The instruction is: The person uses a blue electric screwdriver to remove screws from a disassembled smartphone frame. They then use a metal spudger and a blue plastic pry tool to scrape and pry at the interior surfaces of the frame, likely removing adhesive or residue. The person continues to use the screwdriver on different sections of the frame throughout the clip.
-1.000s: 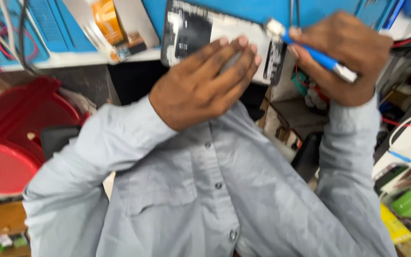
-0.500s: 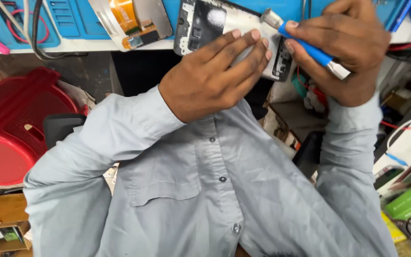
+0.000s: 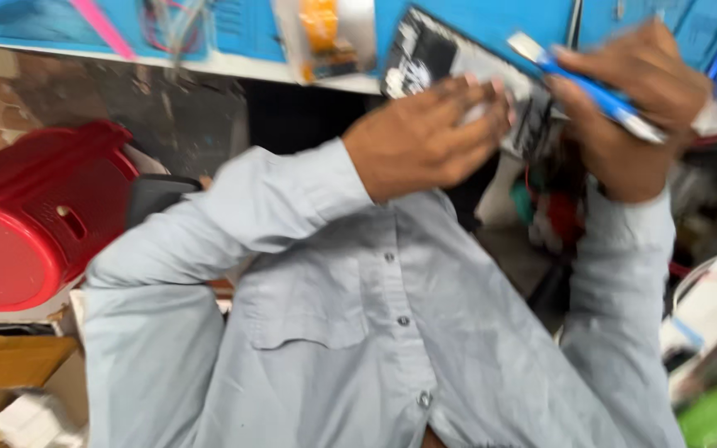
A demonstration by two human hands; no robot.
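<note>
My left hand point(image 3: 425, 137) lies flat with its fingers pressed on an opened phone point(image 3: 433, 62), a dark slab with its inner parts showing, resting on a blue work mat point(image 3: 491, 17). My right hand point(image 3: 636, 104) is closed around a blue-handled screwdriver point(image 3: 591, 91), whose metal tip points up-left toward the phone's upper edge. Both arms wear grey shirt sleeves. The picture is blurred by motion.
A red plastic stool point(image 3: 31, 220) lies tipped at the left. An orange-and-white packet point(image 3: 329, 33), a pink tool point(image 3: 101, 25) and looped wires point(image 3: 176, 21) lie on the blue mat. Cluttered boxes and cables point(image 3: 707, 332) fill the right side.
The view has swung left and down. My hands now sit further right in the frame. Both keep their hold on the phone and screwdriver.
</note>
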